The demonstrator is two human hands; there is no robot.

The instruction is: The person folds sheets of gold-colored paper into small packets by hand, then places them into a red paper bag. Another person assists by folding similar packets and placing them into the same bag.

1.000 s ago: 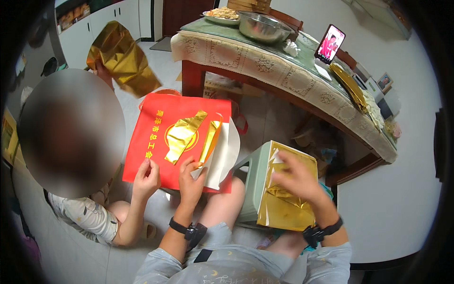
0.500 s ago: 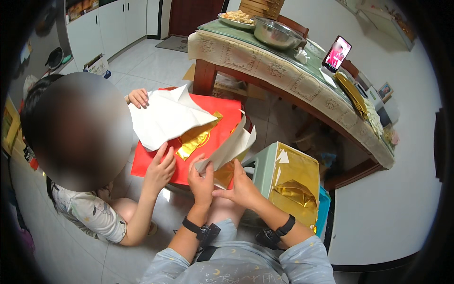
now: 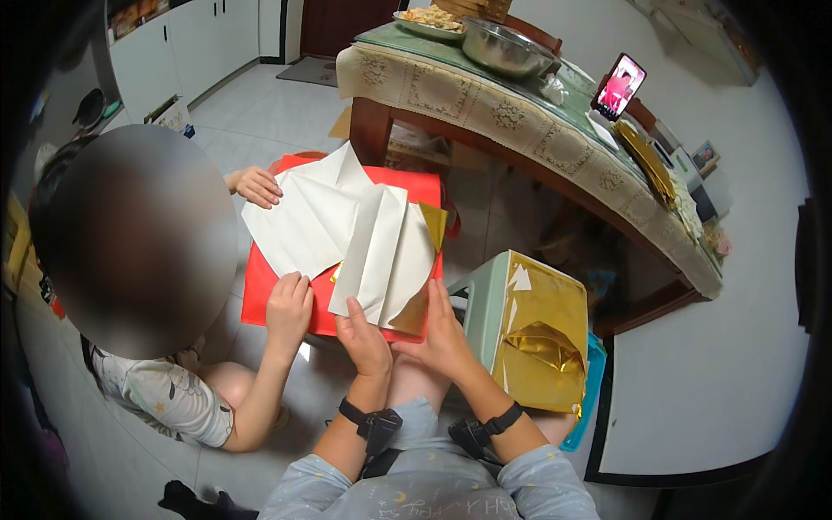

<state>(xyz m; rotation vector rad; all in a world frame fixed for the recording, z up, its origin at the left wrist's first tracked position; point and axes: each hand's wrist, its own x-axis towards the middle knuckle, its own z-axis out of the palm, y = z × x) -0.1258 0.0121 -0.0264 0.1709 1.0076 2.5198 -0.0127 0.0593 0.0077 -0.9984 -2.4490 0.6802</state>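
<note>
A creased sheet of paper [image 3: 381, 251], white on one side and gold on the other, lies over a red box-like surface [image 3: 260, 295] in front of me. My left hand [image 3: 362, 340] has its lower edge between fingers and thumb. At the sheet's lower right, my right hand [image 3: 440, 328] rests open, fingers stretched along the edge and thumb pointing left. A second white creased sheet [image 3: 303, 217] lies to the left, partly under mine. The other person's two hands, one at its upper left [image 3: 257, 186] and one at its lower edge [image 3: 290, 303], touch it.
A person crouches at my left. To my right stands a pale green stool [image 3: 485, 303] bearing gold foil paper [image 3: 546, 295], with a blue tub [image 3: 596, 381] beside it. The far table [image 3: 485, 113] holds a metal bowl [image 3: 507, 52], a plate of food [image 3: 429, 22] and a propped phone [image 3: 620, 87].
My sheet has been lowered and swung left, its white side now facing up over the red surface. The gold strip there is mostly covered. The other person's near hand has curled its fingers.
</note>
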